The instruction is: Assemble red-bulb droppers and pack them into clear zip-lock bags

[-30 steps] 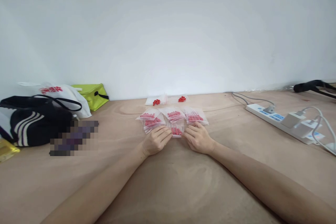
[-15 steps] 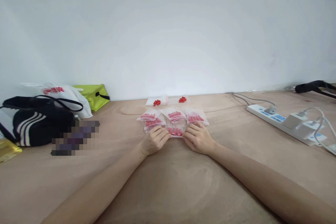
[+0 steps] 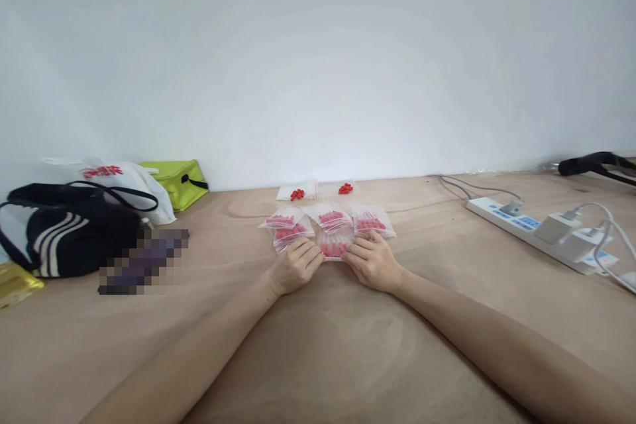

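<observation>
My left hand [image 3: 297, 266] and my right hand [image 3: 371, 261] are closed on the two near corners of a small clear plastic bag [image 3: 334, 249] with red pieces inside. Beyond it, more bags of red pieces lie partly overlapping: some at the left [image 3: 291, 232], one in the middle [image 3: 332, 217] and one at the right [image 3: 368, 220], close to my right fingers. Further back, loose red pieces rest in two small piles, left [image 3: 297, 195] and right [image 3: 346, 189], on flat clear bags.
A black bag [image 3: 84, 228], a white plastic bag [image 3: 149, 192] and a lime-green bag [image 3: 179, 182] stand at the left. A power strip [image 3: 517, 220] with plugs and cables lies on the right of the wooden table [image 3: 328, 358].
The red pieces in the held bag look shifted and more spread out. My hands have barely moved.
</observation>
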Action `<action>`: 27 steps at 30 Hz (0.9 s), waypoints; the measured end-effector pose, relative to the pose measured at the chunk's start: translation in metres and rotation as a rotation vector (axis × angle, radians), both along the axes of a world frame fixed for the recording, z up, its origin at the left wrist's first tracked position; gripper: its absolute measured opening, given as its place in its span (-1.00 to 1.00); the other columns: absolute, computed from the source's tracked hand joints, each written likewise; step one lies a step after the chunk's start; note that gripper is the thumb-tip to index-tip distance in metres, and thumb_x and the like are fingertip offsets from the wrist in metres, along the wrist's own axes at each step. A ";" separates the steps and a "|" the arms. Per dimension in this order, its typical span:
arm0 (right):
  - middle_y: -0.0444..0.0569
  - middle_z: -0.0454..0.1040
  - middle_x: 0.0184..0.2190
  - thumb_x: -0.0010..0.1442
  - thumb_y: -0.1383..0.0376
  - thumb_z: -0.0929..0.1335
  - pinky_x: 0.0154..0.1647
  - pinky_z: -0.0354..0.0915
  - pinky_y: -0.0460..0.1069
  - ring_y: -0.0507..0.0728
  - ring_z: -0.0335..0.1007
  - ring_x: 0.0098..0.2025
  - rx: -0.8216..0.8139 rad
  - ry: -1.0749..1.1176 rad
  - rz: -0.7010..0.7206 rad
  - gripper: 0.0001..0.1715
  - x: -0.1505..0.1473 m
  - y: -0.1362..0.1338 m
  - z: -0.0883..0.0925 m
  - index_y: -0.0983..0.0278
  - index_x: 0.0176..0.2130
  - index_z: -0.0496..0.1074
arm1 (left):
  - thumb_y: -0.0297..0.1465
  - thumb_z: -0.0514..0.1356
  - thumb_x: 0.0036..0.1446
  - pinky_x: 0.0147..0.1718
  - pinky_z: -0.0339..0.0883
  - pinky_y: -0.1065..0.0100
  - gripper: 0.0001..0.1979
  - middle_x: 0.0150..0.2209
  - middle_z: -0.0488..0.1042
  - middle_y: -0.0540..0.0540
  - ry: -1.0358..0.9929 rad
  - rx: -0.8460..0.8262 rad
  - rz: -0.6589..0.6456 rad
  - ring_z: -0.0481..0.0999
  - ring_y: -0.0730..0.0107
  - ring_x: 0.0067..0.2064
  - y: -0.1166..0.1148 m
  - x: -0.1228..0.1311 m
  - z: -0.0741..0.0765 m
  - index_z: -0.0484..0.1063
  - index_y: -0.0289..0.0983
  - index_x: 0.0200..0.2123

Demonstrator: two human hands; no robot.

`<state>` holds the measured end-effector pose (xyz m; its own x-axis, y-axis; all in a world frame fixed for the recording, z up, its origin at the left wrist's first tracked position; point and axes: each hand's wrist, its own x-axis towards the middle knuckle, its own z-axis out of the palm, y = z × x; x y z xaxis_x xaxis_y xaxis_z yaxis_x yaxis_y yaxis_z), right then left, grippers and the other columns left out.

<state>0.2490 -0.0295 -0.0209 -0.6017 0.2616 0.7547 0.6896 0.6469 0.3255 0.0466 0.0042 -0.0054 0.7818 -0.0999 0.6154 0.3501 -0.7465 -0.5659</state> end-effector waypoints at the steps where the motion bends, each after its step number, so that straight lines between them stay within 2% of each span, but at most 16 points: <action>1: -0.11 0.30 -0.60 0.12 0.46 0.19 -0.37 -0.06 -0.01 0.01 0.08 -0.48 0.001 -0.001 -0.006 -0.73 0.001 0.000 0.000 0.31 -0.54 0.33 | -0.59 -0.04 0.16 -0.39 0.32 0.33 -0.76 -0.53 0.41 -0.06 0.001 -0.013 0.030 0.38 0.42 -0.47 0.000 0.000 -0.001 0.33 -0.35 -0.49; 4: -0.12 0.24 -0.64 0.14 0.43 0.18 -0.40 -0.06 -0.02 0.01 0.07 -0.51 0.006 -0.005 -0.025 -0.69 0.003 0.001 -0.001 0.31 -0.58 0.29 | -0.57 -0.08 0.19 -0.41 0.29 0.34 -0.71 -0.55 0.36 -0.06 0.016 -0.065 0.090 0.34 0.43 -0.48 -0.002 -0.002 -0.002 0.32 -0.34 -0.52; 8: -0.12 0.22 -0.66 0.18 0.36 0.19 -0.48 -0.04 -0.05 0.00 0.08 -0.55 -0.024 0.003 -0.015 -0.66 0.009 0.001 -0.003 0.30 -0.60 0.25 | -0.54 -0.10 0.21 -0.44 0.26 0.36 -0.69 -0.55 0.35 -0.07 0.046 -0.151 0.065 0.32 0.42 -0.48 -0.006 -0.005 -0.001 0.34 -0.34 -0.50; 12: -0.07 0.34 -0.52 0.21 0.30 0.16 -0.53 0.06 -0.09 0.00 0.20 -0.50 -0.253 0.088 0.040 -0.75 0.014 -0.001 -0.006 0.29 -0.46 0.28 | -0.46 -0.03 0.21 -0.45 0.25 0.39 -0.76 -0.54 0.39 -0.06 0.026 -0.312 -0.071 0.34 0.44 -0.47 -0.008 -0.009 -0.001 0.37 -0.33 -0.43; 15: -0.01 0.39 -0.38 0.23 0.31 0.11 -0.49 0.20 -0.09 -0.01 0.28 -0.47 -0.530 0.353 0.170 -0.81 0.014 0.000 -0.007 0.27 -0.36 0.22 | -0.33 0.00 0.20 -0.38 0.28 0.35 -0.79 -0.47 0.43 -0.08 -0.145 -0.452 -0.098 0.39 0.39 -0.40 -0.007 -0.011 -0.002 0.37 -0.31 -0.35; 18: 0.00 0.41 -0.34 0.23 0.23 0.11 -0.44 0.30 -0.05 0.02 0.35 -0.42 -0.760 0.693 0.312 -0.82 0.017 0.002 -0.001 0.24 -0.34 0.18 | -0.35 -0.10 0.23 -0.26 0.27 0.27 -0.73 -0.36 0.44 -0.13 -0.374 -0.566 0.002 0.40 0.33 -0.28 -0.001 -0.011 -0.001 0.34 -0.31 -0.26; 21: -0.04 0.43 -0.34 0.17 0.10 0.17 -0.36 0.35 0.00 0.05 0.38 -0.36 -0.911 0.956 0.400 -0.75 0.029 0.008 0.014 0.22 -0.37 0.19 | -0.41 -0.12 0.22 -0.23 0.26 0.24 -0.74 -0.34 0.43 -0.12 -0.560 -0.593 0.125 0.39 0.31 -0.25 0.011 -0.004 0.001 0.34 -0.30 -0.26; 24: -0.07 0.44 -0.35 0.08 0.03 0.25 -0.30 0.35 0.02 0.05 0.39 -0.35 -0.868 1.230 0.416 -0.68 0.052 0.020 0.027 0.23 -0.46 0.22 | -0.43 -0.05 0.16 -0.22 0.26 0.19 -0.79 -0.31 0.43 -0.13 -0.526 -0.577 0.255 0.38 0.25 -0.21 0.025 0.015 0.003 0.37 -0.30 -0.28; 26: -0.07 0.44 -0.38 0.02 0.00 0.28 -0.30 0.35 0.02 0.05 0.39 -0.36 -0.785 1.389 0.350 -0.64 0.070 0.029 0.028 0.25 -0.49 0.26 | -0.40 0.01 0.12 -0.21 0.26 0.18 -0.82 -0.33 0.43 -0.14 -0.403 -0.589 0.320 0.38 0.23 -0.23 0.033 0.034 0.005 0.40 -0.31 -0.32; 27: -0.06 0.43 -0.40 -0.01 -0.01 0.29 -0.32 0.35 0.01 0.05 0.39 -0.37 -0.760 1.441 0.292 -0.62 0.079 0.034 0.025 0.26 -0.50 0.27 | -0.37 0.04 0.10 -0.16 0.24 0.17 -0.81 -0.28 0.43 -0.15 -0.308 -0.605 0.340 0.37 0.22 -0.19 0.036 0.044 0.005 0.40 -0.31 -0.27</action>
